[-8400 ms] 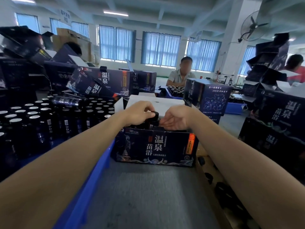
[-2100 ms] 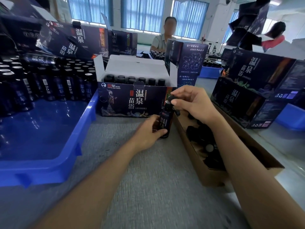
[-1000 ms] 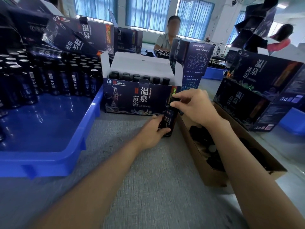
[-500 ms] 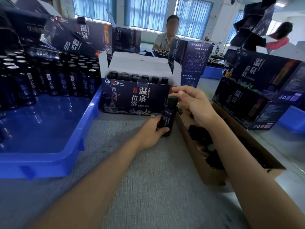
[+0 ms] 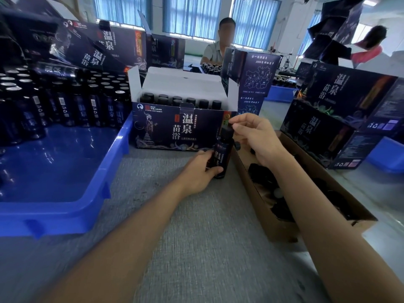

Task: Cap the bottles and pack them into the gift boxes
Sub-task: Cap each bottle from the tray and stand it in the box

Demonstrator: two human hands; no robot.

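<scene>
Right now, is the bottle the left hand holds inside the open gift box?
No, the left hand holds the bottle upright outside, in front of the gift box.

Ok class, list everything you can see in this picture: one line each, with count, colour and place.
mat: one, grey, foreground
tray: one, blue, left
tray bottles: many, dark, silver tops, back of the tray
open box: one, navy, white inside, centre
boxed bottles: two rows, black caps, in the open box
bottle: one, dark, upright on the mat before the open box
cap: one, black, on the bottle's top
carton: one, brown, right
loose caps: many, black, in the carton
shut boxes: several, navy, right and back left
people: two, at the back
left hand: grips the bottle's body
right hand: pinches the cap
</scene>
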